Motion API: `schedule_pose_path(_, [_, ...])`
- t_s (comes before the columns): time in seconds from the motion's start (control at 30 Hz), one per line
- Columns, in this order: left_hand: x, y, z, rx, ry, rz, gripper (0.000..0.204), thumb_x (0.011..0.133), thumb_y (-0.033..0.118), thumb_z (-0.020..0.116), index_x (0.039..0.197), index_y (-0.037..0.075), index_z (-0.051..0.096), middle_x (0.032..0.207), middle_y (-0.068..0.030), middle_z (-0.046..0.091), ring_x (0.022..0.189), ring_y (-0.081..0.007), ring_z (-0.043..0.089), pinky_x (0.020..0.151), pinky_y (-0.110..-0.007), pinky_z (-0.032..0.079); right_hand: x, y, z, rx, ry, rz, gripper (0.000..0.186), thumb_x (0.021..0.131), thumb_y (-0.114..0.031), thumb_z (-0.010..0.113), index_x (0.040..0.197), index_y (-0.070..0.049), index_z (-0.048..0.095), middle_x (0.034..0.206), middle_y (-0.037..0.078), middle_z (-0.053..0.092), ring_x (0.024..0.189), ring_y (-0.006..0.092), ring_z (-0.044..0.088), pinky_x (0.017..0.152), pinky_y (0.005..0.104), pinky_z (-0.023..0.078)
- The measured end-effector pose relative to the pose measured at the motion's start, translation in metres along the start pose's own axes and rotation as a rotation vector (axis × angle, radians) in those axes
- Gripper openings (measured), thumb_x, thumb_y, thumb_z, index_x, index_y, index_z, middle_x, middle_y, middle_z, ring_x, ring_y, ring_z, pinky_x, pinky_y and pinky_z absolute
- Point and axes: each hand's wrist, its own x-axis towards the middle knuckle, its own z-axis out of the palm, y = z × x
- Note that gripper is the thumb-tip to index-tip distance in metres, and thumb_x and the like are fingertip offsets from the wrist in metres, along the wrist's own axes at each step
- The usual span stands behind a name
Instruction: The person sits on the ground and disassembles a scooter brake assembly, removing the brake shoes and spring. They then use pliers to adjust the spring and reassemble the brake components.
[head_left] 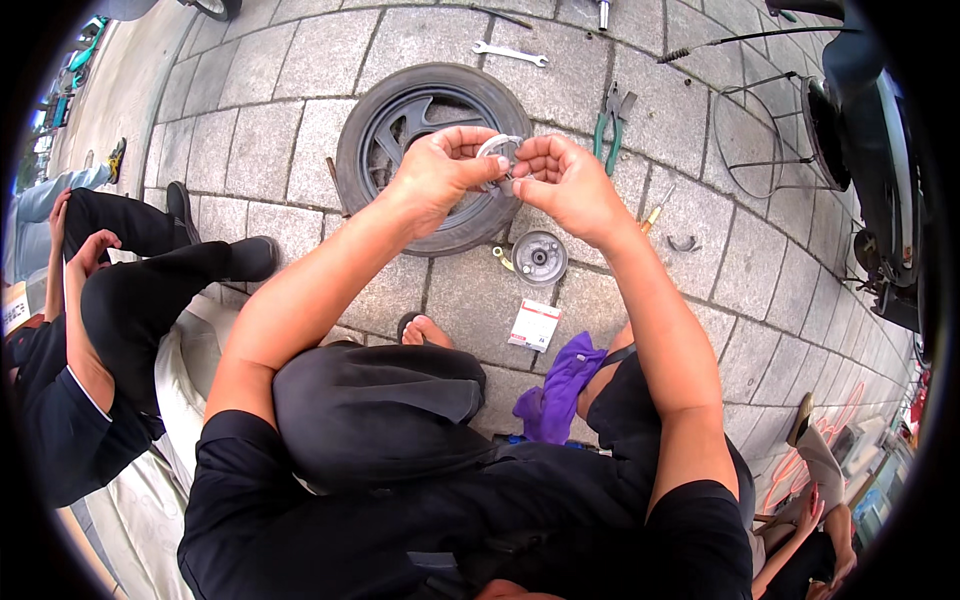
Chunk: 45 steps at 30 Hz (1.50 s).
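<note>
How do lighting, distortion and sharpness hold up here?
Head view: diffuse daylight, only soft shadows on the grey stone paving; head view: fisheye curves its joints near the black border; head view: the curved silvery piece between bare left hand and bare right hand is partly covered, its detail too small to tell.

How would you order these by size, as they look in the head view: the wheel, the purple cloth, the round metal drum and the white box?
1. Wheel, clearly largest.
2. Purple cloth, perhaps nearer the camera.
3. Round metal drum and white box: too alike to rank.
</note>
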Motion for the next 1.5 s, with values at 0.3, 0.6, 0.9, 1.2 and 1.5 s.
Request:
schedule_pose_path(0.3, [0.000,0.001,0.002,-0.087,0.013,0.146,0.040,0.091,-0.007,0.077,0.125,0.000,0.058,0.108,-0.0075,0.070,0.099,-0.0158,0.070,0.093,-0.029,0.058,-0.007,0.002,0.021,-0.305,0.164,-0.273,0.044,0.086,-0.008,0.078,0.125,0.001,0.061,0.106,0.008,0.068,0.089,0.0131,0.066,0.082,0.0289,0.057])
schedule_pose_path(0.6, [-0.004,0.010,0.006,-0.080,0.112,0.188,0.036,0.090,-0.006,0.079,0.120,0.001,0.060,0.106,-0.0062,0.068,0.099,-0.0156,0.070,0.091,-0.029,0.057,-0.009,0.007,0.028,-0.289,0.222,-0.289,0.041,0.088,-0.012,0.081,0.125,0.000,0.069,0.100,0.008,0.069,0.084,0.0131,0.067,0.077,0.0293,0.057])
schedule_pose_path(0.9, [-0.011,0.018,0.008,-0.122,0.085,0.254,0.035,0.090,-0.005,0.080,0.119,0.002,0.062,0.103,-0.0030,0.064,0.095,-0.0123,0.066,0.086,-0.027,0.057,-0.011,-0.004,0.020,-0.540,0.319,-0.767,0.039,0.082,0.001,0.082,0.120,-0.003,0.072,0.116,0.015,0.073,0.105,0.0292,0.072,0.093,0.0345,0.057])
schedule_pose_path(1.2, [-0.023,0.027,0.011,-0.051,-0.004,0.389,0.032,0.091,-0.003,0.081,0.117,0.003,0.062,0.102,-0.0027,0.064,0.097,-0.0109,0.066,0.084,-0.026,0.058,-0.010,-0.013,0.025,-0.455,0.305,-0.731,0.036,0.081,0.001,0.079,0.113,-0.004,0.065,0.114,0.014,0.069,0.104,0.0290,0.070,0.093,0.0361,0.055])
schedule_pose_path(1.5, [-0.021,0.024,0.011,-0.136,0.030,0.245,0.034,0.089,-0.007,0.080,0.117,0.002,0.062,0.106,-0.0037,0.061,0.097,-0.0142,0.067,0.088,-0.030,0.058,-0.014,-0.024,0.033,-0.550,0.359,-0.547,0.026,0.080,-0.011,0.077,0.102,-0.003,0.066,0.094,0.013,0.069,0.089,0.0314,0.070,0.078,0.0386,0.056])
